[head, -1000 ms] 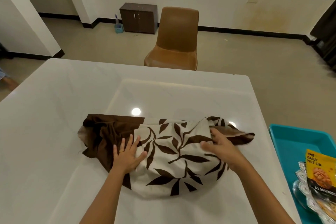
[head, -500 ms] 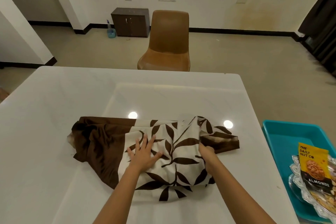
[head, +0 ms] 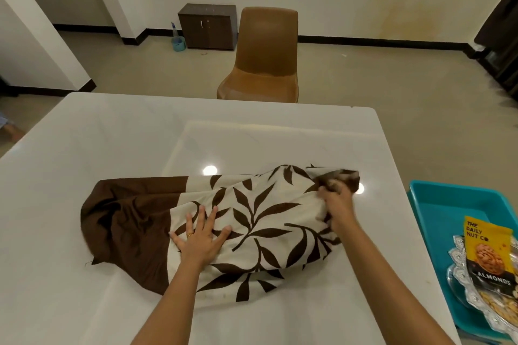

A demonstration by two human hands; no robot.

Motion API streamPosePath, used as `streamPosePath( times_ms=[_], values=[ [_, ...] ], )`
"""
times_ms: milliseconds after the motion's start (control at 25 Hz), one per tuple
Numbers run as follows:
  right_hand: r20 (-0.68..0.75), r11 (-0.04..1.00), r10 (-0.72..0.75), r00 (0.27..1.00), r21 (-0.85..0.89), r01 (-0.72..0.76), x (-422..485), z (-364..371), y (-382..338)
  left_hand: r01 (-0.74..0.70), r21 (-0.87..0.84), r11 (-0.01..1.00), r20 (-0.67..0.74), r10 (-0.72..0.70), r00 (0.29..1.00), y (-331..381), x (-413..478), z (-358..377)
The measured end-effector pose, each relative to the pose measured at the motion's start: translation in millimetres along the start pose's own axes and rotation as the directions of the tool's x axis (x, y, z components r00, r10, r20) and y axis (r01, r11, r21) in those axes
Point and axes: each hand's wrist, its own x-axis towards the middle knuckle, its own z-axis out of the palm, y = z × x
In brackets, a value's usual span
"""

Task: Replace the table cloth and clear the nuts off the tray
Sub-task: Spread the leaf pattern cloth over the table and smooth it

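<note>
A cream table cloth (head: 260, 221) with brown leaves and a dark brown border lies bunched on the white table (head: 84, 148). My left hand (head: 200, 238) presses flat on the cloth's middle with fingers spread. My right hand (head: 337, 201) grips a fold of the cloth at its right end, where the brown corner looks blurred. A teal tray (head: 448, 204) sits off the table's right edge. It holds a yellow almonds packet (head: 489, 249) leaning on a clear glass dish (head: 471, 297) with nuts in it.
A brown chair (head: 263, 56) stands at the table's far side. A dark small cabinet (head: 208, 26) and a blue container (head: 178, 43) stand by the back wall. Dark curtains (head: 501, 36) hang at the right.
My right hand has moved from the cloth's middle out to its right end and taken hold of the brown corner. My left hand stays pressed on the cloth.
</note>
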Motion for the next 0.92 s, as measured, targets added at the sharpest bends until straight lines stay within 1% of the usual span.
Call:
streamPosePath(
  times_ms=[40,120,160,200,240,280,320,360,400,440,480,520,560,600,640,680,720,760,800,840,920],
  values=[
    [-0.041,0.999,-0.037,0.998,0.038,0.038,7,-15,-14,0.017,0.004,1.0,-0.014,-0.016,1.0,-8,-4,1],
    [-0.195,0.991,-0.074,0.978,0.094,0.093,19,-54,-41,0.052,0.016,0.999,-0.045,-0.051,0.998,-26,-11,2],
    [-0.27,0.989,-0.09,0.959,0.086,0.117,23,-77,-52,0.065,0.024,0.998,-0.058,-0.064,0.996,-35,-13,1],
    [-0.324,0.991,-0.102,0.941,0.054,0.126,27,-103,-59,0.076,0.034,0.997,-0.063,-0.073,0.995,-46,-15,-1],
    [-0.356,0.994,-0.107,0.929,-0.049,0.095,31,-130,-62,0.084,0.048,0.995,-0.06,-0.081,0.995,-56,-16,-3],
    [-0.384,0.977,-0.084,0.92,-0.214,0.0,35,-157,-60,0.092,0.069,0.993,-0.053,-0.088,0.995,-67,-17,-6],
    [-0.428,0.909,-0.052,0.902,-0.395,-0.135,38,-180,-55,0.102,0.09,0.991,-0.043,-0.099,0.994,-77,-19,-8],
    [-0.469,0.778,-0.042,0.882,-0.569,-0.265,37,-198,-48,0.117,0.097,0.988,-0.04,-0.114,0.993,-84,-21,-12],
    [-0.506,0.637,-0.055,0.861,-0.682,-0.36,33,-209,-39,0.136,0.076,0.988,-0.059,-0.132,0.99,-87,-22,-16],
    [-0.536,0.546,-0.087,0.84,-0.731,-0.409,30,-213,-27,0.157,0.025,0.987,-0.113,-0.153,0.982,-86,-24,-21],
    [-0.553,0.51,-0.153,0.819,-0.754,-0.414,27,-210,-16,0.167,-0.049,0.985,-0.196,-0.173,0.965,-79,-26,-26],
    [-0.511,0.487,-0.268,0.816,-0.803,-0.343,24,-201,-6,0.156,-0.119,0.98,-0.281,-0.184,0.942,-68,-27,-31],
    [-0.378,0.443,-0.371,0.848,-0.875,-0.196,20,-185,4,0.128,-0.162,0.978,-0.339,-0.177,0.924,-53,-27,-35],
    [-0.179,0.378,-0.392,0.903,-0.925,-0.019,17,-166,15,0.09,-0.184,0.979,-0.351,-0.151,0.924,-36,-27,-36],
    [0.013,0.333,-0.337,0.941,-0.934,0.133,15,-145,26,0.059,-0.192,0.98,-0.314,-0.118,0.942,-18,-26,-34],
    [0.152,0.307,-0.233,0.96,-0.925,0.221,15,-126,42,0.051,-0.19,0.98,-0.225,-0.094,0.97,-2,-27,-26],
    [0.234,0.272,-0.127,0.964,-0.926,0.261,16,-111,58,0.067,-0.176,0.982,-0.11,-0.088,0.99,9,-29,-15],
    [0.282,0.231,-0.045,0.958,-0.93,0.285,17,-102,74,0.091,-0.143,0.985,-0.004,-0.093,0.996,13,-31,-3],
    [0.306,0.202,-0.002,0.952,-0.932,0.3,17,-99,88,0.102,-0.102,0.989,0.062,-0.097,0.993,9,-34,8],
    [0.317,0.188,0.001,0.948,-0.932,0.312,19,-102,98,0.098,-0.071,0.993,0.086,-0.092,0.992,-1,-35,13],
    [0.329,0.18,-0.03,0.944,-0.927,0.329,25,-118,102,0.09,-0.053,0.995,0.091,-0.085,0.992,-28,-34,13]
  ],
)
